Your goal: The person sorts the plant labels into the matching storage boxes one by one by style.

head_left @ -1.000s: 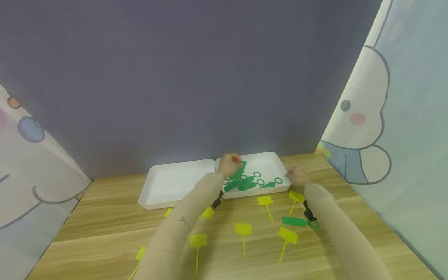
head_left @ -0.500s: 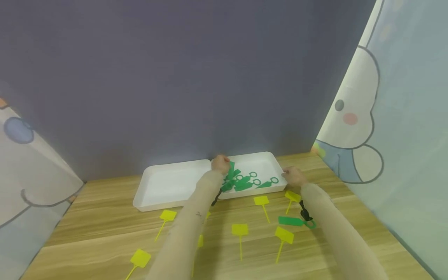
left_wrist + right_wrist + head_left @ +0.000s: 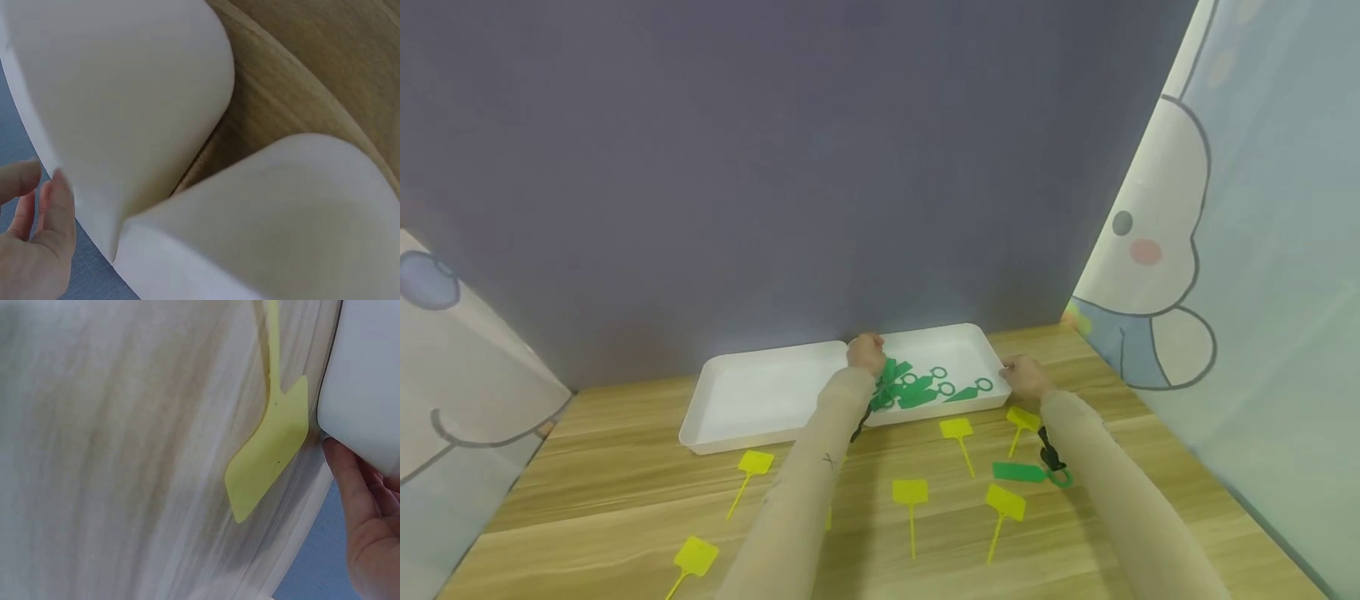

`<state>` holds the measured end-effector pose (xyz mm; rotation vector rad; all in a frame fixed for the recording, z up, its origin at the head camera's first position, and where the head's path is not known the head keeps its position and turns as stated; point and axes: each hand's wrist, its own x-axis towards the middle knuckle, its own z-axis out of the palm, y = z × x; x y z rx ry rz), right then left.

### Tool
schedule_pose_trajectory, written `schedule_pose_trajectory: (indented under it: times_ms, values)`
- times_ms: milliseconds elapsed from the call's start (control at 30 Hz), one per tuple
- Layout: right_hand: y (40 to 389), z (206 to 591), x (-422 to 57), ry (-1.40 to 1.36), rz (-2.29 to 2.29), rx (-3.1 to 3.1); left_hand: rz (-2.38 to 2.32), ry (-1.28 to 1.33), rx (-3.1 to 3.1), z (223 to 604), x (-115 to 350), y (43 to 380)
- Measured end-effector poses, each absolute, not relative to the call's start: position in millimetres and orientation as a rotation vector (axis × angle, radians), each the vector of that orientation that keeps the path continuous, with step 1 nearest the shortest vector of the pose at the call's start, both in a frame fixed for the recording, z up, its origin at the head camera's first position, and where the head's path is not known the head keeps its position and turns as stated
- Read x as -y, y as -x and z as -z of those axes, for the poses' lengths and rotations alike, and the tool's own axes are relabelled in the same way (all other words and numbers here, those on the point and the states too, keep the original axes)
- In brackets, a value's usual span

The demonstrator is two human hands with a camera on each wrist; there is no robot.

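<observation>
In the head view, my left hand (image 3: 867,354) is at the back left corner of the right white tray (image 3: 945,350), beside several green ring-ended tags (image 3: 917,398) lying in it. The left wrist view has this hand (image 3: 40,234) by the trays' rims, thumb and fingers apart and nothing between them. My right hand (image 3: 1026,377) holds the same tray at its right end. Seen from the right wrist, its fingers (image 3: 350,481) lie against the outside of the tray (image 3: 365,375), with a bit of thumb at the frame's edge.
A second white tray (image 3: 767,392) stands left of the first. Several yellow T-shaped plant labels (image 3: 911,492) are spread over the wooden table (image 3: 610,467). One green tag (image 3: 1018,472) lies by the right forearm. A dark curtain (image 3: 775,167) hangs behind.
My left hand has moved left and let go of a green tag, which now lies among the others in the right tray. The right hand keeps its place at the tray's end.
</observation>
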<state>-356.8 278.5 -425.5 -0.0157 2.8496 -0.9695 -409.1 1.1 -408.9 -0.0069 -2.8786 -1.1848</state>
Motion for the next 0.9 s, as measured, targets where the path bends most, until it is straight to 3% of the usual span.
schedule_pose_trajectory:
  times_ms: [400, 900]
  values:
    - [363.9, 424.6, -274.3, 0.083, 0.937, -2.850, 1.114, 0.047, 2.942, 398.7, 3.5, 399.7]
    - [362.7, 422.9, -275.8, 0.147, 0.885, -2.862, 0.936, 0.620, 3.010, 381.3, -14.7, 369.6]
